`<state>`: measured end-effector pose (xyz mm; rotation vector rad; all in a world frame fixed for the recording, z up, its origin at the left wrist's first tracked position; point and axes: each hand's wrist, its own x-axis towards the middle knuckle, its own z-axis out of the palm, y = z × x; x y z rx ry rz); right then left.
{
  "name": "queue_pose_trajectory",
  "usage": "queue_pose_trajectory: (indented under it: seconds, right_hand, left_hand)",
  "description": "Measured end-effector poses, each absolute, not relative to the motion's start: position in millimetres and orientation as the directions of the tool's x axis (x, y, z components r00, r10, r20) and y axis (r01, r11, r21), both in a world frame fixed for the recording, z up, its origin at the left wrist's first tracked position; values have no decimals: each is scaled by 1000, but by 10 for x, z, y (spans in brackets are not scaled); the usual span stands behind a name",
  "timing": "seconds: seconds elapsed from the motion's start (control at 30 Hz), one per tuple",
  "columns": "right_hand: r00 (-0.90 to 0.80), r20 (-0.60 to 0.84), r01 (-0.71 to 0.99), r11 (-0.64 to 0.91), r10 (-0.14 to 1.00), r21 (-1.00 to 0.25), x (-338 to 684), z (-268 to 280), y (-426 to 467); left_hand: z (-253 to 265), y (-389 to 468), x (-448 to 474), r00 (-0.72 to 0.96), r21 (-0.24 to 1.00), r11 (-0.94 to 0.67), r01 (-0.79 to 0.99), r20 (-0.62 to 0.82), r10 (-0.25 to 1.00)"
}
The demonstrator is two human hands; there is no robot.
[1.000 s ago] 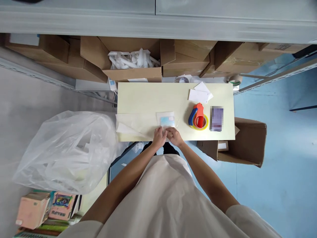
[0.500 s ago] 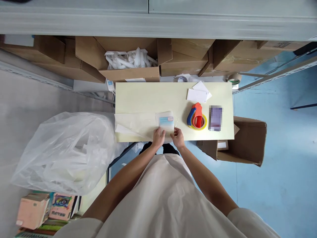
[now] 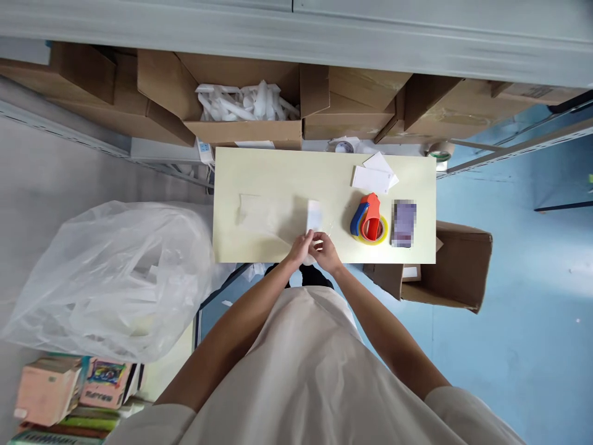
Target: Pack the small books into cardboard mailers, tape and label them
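Observation:
A small pale packet with a bluish face (image 3: 314, 216) stands up between my hands at the front of the table. My left hand (image 3: 300, 248) pinches its lower left end, fingers together. From the right, my right hand (image 3: 325, 252) grips the same end, its fingertips almost meeting those of the left. Thin whitish film (image 3: 262, 213) stretches left from the packet over the tabletop; its outline is blurred. Right of my hands lies a red and blue tape dispenser (image 3: 370, 217) with a yellowish roll.
White cards (image 3: 372, 179) and a pixelated purple item (image 3: 404, 224) lie on the cream table (image 3: 259, 170). Behind it, an open carton (image 3: 245, 131) holds white pieces. A big plastic bag (image 3: 120, 278) is at left, a cardboard box (image 3: 456, 266) at right.
My hands have come closer together. The packet, flat with its blue face up before, is now turned narrow and raised, and the film has shifted with it.

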<state>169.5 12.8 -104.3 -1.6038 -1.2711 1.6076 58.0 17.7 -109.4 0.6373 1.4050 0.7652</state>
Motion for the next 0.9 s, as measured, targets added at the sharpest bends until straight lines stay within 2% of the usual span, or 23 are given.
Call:
queue_pose_trajectory:
  seconds: [0.1, 0.2, 0.3, 0.4, 0.53, 0.6, 0.77, 0.9]
  right_hand:
    - [-190, -438, 294, -374, 879, -879, 1553, -1096, 100]
    - [-56, -364, 454, -301, 930, -839, 1562, -1144, 50]
    - [67, -340, 517, -324, 938, -792, 1602, -1204, 27]
    - [65, -466, 385, -453, 882, -804, 1542, -1258, 67]
    - [95, -594, 145, -602, 799, -785, 1413, -1248, 148]
    - [77, -623, 111, -628, 778, -770, 1420, -1201, 135]
    - [81, -600, 210, -602, 796, -770, 1574, -1047, -61]
    - [85, -507, 310, -506, 858, -805, 1470, -932, -109]
  left_hand:
    - [-1130, 191, 304, -116, 782, 623, 1, -619, 777]
    - [-1185, 154, 92, -251, 797, 546, 259, -490, 835]
    - [-1235, 90, 12, -161, 769, 350, 534, -314, 936]
    - [-1274, 51, 21, -71, 727, 249, 640, -266, 961]
    - [-1290, 12, 42, -47, 716, 267, 645, -311, 949]
    - [-1274, -41, 56, -13, 742, 299, 601, -364, 931]
    - [-1176, -183, 128, 71, 801, 414, 433, -488, 870]
    - [-1035, -117, 99, 75, 850, 434, 298, -474, 877]
